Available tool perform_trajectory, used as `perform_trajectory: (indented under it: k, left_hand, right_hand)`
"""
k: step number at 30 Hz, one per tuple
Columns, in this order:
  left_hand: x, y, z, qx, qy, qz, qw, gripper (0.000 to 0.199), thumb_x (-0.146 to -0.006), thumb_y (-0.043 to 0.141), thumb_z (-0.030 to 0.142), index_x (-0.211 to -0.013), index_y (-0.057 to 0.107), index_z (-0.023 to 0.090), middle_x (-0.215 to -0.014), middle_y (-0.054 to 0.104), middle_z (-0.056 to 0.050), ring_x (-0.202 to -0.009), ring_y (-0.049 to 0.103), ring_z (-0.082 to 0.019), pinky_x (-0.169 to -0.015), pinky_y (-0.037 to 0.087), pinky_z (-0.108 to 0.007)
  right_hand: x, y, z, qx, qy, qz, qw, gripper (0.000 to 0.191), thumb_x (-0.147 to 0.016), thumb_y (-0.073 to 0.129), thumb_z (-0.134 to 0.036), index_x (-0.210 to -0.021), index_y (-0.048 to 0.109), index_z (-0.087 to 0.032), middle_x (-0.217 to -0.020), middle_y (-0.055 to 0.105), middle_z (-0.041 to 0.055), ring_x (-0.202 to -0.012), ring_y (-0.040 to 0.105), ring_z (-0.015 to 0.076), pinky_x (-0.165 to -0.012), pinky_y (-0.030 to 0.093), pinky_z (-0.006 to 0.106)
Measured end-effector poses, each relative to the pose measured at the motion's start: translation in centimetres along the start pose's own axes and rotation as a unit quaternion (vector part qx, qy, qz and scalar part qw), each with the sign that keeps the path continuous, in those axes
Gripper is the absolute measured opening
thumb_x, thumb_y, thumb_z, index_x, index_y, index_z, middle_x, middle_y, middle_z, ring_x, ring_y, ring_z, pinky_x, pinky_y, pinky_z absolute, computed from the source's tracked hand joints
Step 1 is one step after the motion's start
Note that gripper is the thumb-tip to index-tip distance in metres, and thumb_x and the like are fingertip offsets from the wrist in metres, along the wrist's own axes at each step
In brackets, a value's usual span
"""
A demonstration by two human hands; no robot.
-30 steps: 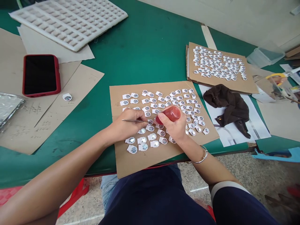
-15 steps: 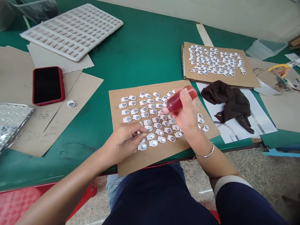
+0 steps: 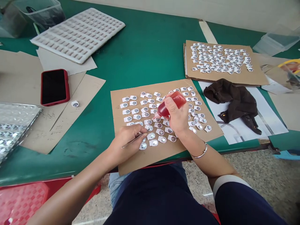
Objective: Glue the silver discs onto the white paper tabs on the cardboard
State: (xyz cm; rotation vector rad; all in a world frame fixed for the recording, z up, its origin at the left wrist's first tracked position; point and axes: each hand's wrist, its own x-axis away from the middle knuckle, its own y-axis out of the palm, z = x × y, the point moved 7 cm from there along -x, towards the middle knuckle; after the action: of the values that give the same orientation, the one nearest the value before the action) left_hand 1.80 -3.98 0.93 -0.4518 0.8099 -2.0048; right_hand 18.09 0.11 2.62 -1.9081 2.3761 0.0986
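My right hand point(image 3: 178, 117) is wrapped round a red squeeze bottle point(image 3: 172, 103). The bottle is tilted, with its nozzle pointing down and left, close over the small round pieces. My left hand point(image 3: 125, 141) pinches a thin pointed metal tool point(image 3: 133, 140) at the lower left of the cardboard sheet point(image 3: 133, 164). Rows of round silvery pieces on white tabs point(image 3: 161, 139) lie across this sheet. Near the left fingertips is one such piece point(image 3: 148, 127). Both hands cover some of the pieces. Whether the nozzle touches a piece, I cannot tell.
At the back right, stacked cardboard point(image 3: 255, 73) bears many similar pieces. A dark brown cloth point(image 3: 241, 103) lies on white paper point(image 3: 274, 126). To the left are a red-cased phone point(image 3: 55, 87), a single loose piece point(image 3: 75, 103), a white slotted tray point(image 3: 81, 34) and a clear plastic-wrapped pack point(image 3: 18, 125).
My right hand has moved the red bottle left and slightly down, so its nozzle is closer to my left fingertips. My left hand stays nearly in place. The view has shifted slightly.
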Motion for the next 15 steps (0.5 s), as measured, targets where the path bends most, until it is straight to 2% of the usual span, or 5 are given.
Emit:
perform_trajectory:
  k: [4,7,11,15]
  left_hand:
    - [0.0,0.2,-0.1,-0.007,0.019,0.017,1.0,0.01,-0.082,0.051,0.019,-0.088,0.058,0.02,-0.075,0.065,0.0,-0.059,0.056,-0.011,-0.055,0.04,-0.022]
    - [0.0,0.2,0.3,0.002,0.05,0.023,0.998,0.01,-0.082,0.049,0.016,-0.088,0.057,0.02,-0.076,0.063,0.001,-0.062,0.056,-0.01,-0.057,0.04,-0.022]
    - [0.3,0.8,1.6,-0.038,0.087,-0.026,0.995,0.013,-0.083,0.042,0.012,-0.085,0.054,0.017,-0.077,0.059,-0.001,-0.068,0.055,-0.013,-0.062,0.043,-0.025]
    - [0.9,2.0,3.2,-0.155,0.11,-0.082,0.978,0.012,-0.077,0.041,0.007,-0.079,0.051,0.014,-0.076,0.056,-0.006,-0.064,0.052,-0.016,-0.058,0.044,-0.028]
  right_hand:
    - [0.1,0.2,0.0,-0.029,0.012,-0.001,1.0,0.031,-0.073,0.056,-0.048,-0.088,0.044,-0.024,-0.068,0.055,-0.0025,-0.048,0.061,0.0131,-0.04,0.047,0.025]
    - [0.3,0.5,0.0,-0.065,0.02,-0.019,0.997,0.029,-0.073,0.059,-0.045,-0.088,0.044,-0.025,-0.065,0.053,-0.0039,-0.045,0.06,0.0123,-0.039,0.047,0.025]
    - [0.6,0.9,0.1,-0.072,0.019,-0.046,0.996,0.026,-0.073,0.061,-0.041,-0.084,0.045,-0.024,-0.064,0.052,-0.0043,-0.046,0.06,0.0119,-0.042,0.05,0.026]
    - [1.1,1.5,0.8,-0.022,0.036,-0.085,0.995,0.028,-0.07,0.064,-0.039,-0.085,0.046,-0.024,-0.068,0.055,-0.0027,-0.049,0.06,0.0126,-0.044,0.051,0.028]
